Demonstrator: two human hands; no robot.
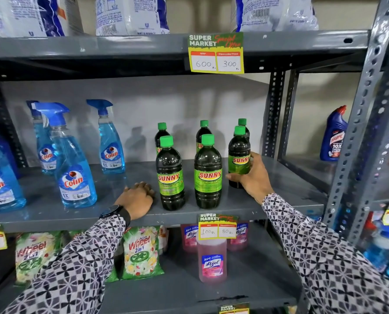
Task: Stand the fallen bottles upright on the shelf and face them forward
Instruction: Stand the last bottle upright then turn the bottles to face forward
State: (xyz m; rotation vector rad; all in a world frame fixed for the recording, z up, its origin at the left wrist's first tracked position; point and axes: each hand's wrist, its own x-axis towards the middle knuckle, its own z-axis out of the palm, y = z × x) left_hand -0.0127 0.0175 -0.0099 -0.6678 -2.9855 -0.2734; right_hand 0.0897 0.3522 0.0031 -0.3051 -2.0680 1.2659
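Within right hand (254,177) fingers, upright bottle (239,158)

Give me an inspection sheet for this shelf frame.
Surface: grey metal shelf, bare at the front right.
Job's things: six Sunny bottles, all upright; front labels face forward.
Clutter: Colin spray bottles upright on the left.
Grippers: left hand flat on the shelf, holding nothing; right hand wrapped around the right front Sunny bottle.
Cables: nothing seen.
Surroundings: price tag above; detergent packs below.

bare shelf (279,177) right, spray bottles (75,168) left
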